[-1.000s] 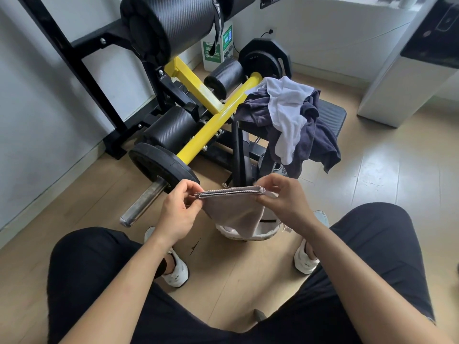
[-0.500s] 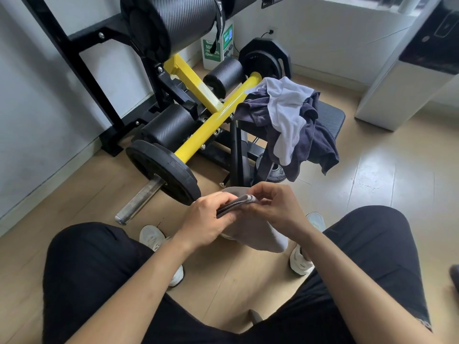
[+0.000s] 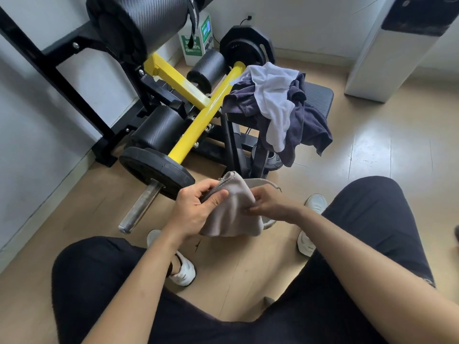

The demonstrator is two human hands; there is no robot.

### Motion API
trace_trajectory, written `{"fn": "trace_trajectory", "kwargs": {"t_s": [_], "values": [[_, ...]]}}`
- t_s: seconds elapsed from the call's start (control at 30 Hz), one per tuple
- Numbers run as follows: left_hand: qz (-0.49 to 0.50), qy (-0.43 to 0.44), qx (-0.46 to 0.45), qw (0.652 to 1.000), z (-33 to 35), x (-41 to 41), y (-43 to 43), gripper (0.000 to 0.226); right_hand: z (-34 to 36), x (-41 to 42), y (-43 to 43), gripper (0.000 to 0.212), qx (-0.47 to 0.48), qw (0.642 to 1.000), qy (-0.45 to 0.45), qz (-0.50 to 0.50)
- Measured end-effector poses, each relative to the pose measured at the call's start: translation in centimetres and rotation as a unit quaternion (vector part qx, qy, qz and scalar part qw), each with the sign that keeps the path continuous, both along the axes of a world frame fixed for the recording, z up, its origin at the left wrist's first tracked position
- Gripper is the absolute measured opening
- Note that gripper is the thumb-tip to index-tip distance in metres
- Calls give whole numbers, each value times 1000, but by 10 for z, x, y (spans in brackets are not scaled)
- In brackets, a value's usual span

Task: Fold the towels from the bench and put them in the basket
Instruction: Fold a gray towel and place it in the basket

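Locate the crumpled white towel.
In the head view, upper centre-right: the crumpled white towel drapes over the dark navy towels on the black padded bench, right of the yellow bar.

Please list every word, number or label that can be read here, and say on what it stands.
"3" and "0%", the middle blurred: white print on the green and white box by the wall.
Raised marks on the small grey weight plate: too blurred to read.
No other text can be read.
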State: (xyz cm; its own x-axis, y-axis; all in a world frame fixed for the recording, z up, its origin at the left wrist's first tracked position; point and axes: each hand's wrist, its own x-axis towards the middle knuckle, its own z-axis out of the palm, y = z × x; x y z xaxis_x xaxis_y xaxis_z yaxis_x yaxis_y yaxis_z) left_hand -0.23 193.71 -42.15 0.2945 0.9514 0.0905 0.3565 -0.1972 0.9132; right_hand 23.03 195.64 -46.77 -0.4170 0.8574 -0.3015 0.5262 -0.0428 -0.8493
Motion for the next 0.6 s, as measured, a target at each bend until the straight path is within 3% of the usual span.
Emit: {"fn": "trace_trajectory", "kwargs": {"t_s": [0.2,0.37,0.6], "values": [[104,-76,-2,992,2,-36,6,10,-15,3,6,10,19,996,-88,7],[242,-194,-78,947,-7,-64,18,18,-21,13,4,17,1,992,-129,0],[322,-167,-120,924,-25,-86,27,19,-24,34,10,22,-12,991,-91,-101]]}}
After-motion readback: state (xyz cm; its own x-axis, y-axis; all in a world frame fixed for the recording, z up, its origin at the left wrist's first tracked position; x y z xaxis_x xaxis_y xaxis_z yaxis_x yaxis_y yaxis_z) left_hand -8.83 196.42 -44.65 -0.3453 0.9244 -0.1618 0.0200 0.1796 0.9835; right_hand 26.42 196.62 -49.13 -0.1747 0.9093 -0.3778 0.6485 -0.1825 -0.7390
